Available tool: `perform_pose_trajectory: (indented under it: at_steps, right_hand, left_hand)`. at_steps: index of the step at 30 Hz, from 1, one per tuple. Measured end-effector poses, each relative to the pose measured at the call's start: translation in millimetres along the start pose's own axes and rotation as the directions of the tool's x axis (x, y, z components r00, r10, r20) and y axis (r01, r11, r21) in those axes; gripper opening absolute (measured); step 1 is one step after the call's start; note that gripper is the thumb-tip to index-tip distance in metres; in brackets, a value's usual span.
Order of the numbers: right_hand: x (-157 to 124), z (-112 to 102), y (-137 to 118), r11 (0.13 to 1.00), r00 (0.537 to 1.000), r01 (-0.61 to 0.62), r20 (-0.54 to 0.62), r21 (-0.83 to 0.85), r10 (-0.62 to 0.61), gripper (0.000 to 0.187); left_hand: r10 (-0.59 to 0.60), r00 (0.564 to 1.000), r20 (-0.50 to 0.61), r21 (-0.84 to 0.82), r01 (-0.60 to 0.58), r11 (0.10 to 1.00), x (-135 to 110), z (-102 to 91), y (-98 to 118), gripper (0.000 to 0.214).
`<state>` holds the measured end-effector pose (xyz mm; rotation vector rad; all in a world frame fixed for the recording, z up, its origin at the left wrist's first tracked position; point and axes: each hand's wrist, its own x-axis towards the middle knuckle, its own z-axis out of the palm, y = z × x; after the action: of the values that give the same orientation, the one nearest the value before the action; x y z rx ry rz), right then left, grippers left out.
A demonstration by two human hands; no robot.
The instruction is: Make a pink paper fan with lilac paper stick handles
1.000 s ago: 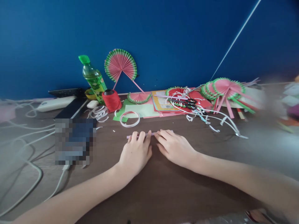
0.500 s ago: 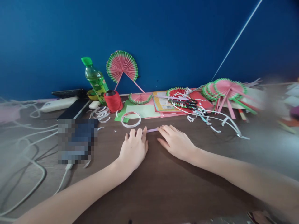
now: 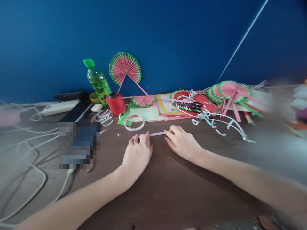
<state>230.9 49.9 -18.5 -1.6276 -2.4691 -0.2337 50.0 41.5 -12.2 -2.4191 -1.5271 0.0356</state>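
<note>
A narrow lilac paper strip point(image 3: 157, 134) lies sideways on the dark brown table point(image 3: 163, 191), spanning the space between my hands. My left hand point(image 3: 137, 156) rests over its left part, fingers bent and pressed down on it; the strip's left end peeks out past the fingertips. At the right end, my right hand point(image 3: 184, 143) pinches or presses the strip with its fingertips, the thumb lying lower and nearer me. Just beyond my left hand is a nearly used-up roll of white tape point(image 3: 134, 129).
Along the blue wall point(image 3: 168, 41) stand a green-capped bottle point(image 3: 97, 80), a red thread spool point(image 3: 116, 104) and a pink-green paper fan point(image 3: 125, 65). Scissors point(image 3: 195, 104) lie among paper scraps, beside more fans point(image 3: 233, 89). Cables point(image 3: 40, 169) and a pixelated device point(image 3: 81, 143) occupy the left.
My right hand has shifted slightly right along the strip, so more of it shows between my hands. My left fingers have moved a little, uncovering the strip's left end.
</note>
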Motion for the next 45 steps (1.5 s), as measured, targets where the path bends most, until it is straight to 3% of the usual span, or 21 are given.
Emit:
perform_pose_trajectory:
  at_steps: [9, 15, 19, 25, 33, 38, 41, 45]
  right_hand:
    - [0, 3, 3, 1.0, 1.0, 0.013, -0.018, 0.026, -0.013, 0.028]
    - [1, 6, 8, 0.996, 0.996, 0.019, -0.087, 0.084, -0.011, 0.024]
    - [7, 13, 18, 0.969, 0.98, 0.059, -0.199, 0.239, -0.011, 0.018]
    - [12, 17, 24, 0.893, 0.984, 0.074, -0.178, 0.443, 0.007, 0.005]
    - [8, 16, 15, 0.966, 0.968, 0.189, -0.199, 0.178, -0.153, 0.021]
    - [9, 9, 3, 0.977, 0.948, 0.211, -0.241, -0.002, -0.205, 0.022]
    - [10, 6, -4, 0.971, 0.935, 0.236, -0.262, -0.04, -0.238, 0.026]
    - [10, 6, -6, 0.975, 0.958, 0.22, -0.193, 0.014, -0.214, 0.023]
  left_hand:
    - [-0.003, 0.999, 0.046, 0.011, 0.003, 1.0, 0, -4.0, 0, 0.044]
    - [0.074, 0.993, -0.09, 0.099, -0.066, 0.993, 8, -1.2, -16, 0.037]
    - [0.102, 0.976, -0.195, 0.081, -0.087, 0.993, 16, 7.2, -28, 0.028]
    - [0.11, 0.969, -0.221, -0.035, -0.121, 0.992, 22, 15.2, -31, 0.019]
    - [0.228, 0.953, -0.197, 0.036, -0.226, 0.974, 21, 12.0, -26, 0.026]
    - [0.281, 0.917, -0.284, 0.075, -0.271, 0.96, 22, 13.6, -22, 0.019]
    - [0.307, 0.897, -0.318, 0.019, -0.317, 0.948, 23, 16.7, -23, 0.02]
    - [0.321, 0.895, -0.31, -0.137, -0.376, 0.916, 23, 19.6, -27, 0.022]
